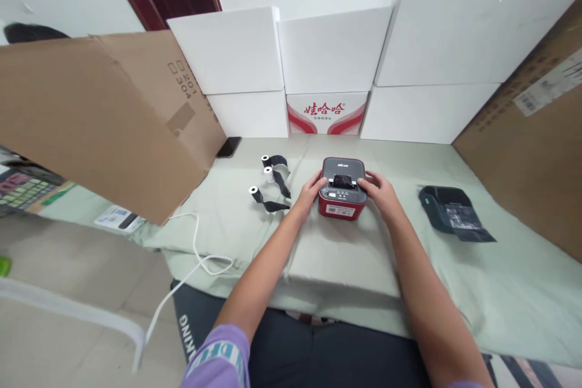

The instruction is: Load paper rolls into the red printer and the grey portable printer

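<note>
A small red and black receipt printer [343, 211] stands upright on the green cloth, with a strip of black paper poking from the slot in its lid. My left hand [311, 193] grips its left side, thumb on the top edge. On the opposite side my right hand [380, 191] holds it the same way, thumb over the lid's edge. The lid looks closed. Left of the printer lie three small paper rolls, a far one [275, 161], a middle one [277, 179] and a near one [268, 200], each with a black tail unrolled.
A dark handheld printer [448, 209] with a black strip hanging out lies to the right. A phone [228, 147] rests beside the left cardboard box [104, 109]. White boxes [334, 51] form a wall behind; another cardboard box [536, 115] stands right. A white cable [196, 242] trails off the front edge.
</note>
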{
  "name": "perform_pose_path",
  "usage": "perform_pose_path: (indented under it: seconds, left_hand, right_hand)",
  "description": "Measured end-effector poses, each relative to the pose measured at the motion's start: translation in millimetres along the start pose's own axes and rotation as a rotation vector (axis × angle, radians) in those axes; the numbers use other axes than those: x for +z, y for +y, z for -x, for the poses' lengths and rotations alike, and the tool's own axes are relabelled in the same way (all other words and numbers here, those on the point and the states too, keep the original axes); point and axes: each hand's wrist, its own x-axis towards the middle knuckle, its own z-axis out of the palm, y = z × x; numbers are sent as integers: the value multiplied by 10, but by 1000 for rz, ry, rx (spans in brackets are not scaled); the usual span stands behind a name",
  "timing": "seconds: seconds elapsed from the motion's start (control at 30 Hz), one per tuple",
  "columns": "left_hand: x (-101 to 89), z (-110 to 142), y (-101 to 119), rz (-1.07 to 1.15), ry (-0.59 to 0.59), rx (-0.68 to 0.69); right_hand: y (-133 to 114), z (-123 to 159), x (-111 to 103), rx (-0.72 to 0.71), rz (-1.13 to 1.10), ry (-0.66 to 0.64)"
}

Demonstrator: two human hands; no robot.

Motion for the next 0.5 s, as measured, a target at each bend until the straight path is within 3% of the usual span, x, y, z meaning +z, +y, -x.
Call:
perform_pose_path:
  seconds: [0.13, 0.27, 0.37, 0.5]
  left_hand:
    - [-83, 214, -58, -281, -201, 179]
    - [-5, 162, -51, -476, -195, 221]
    - [306, -62, 5, -461, -178, 253]
    - [983, -500, 113, -414, -157, 322]
  right_hand:
    - [-199, 325, -45, -121, 202, -292]
    - [-373, 376, -156, -188, 369, -256]
    - [-486, 167, -456, -218, 346, -218]
    - [-633, -262, -1103, -182, 120, -190]
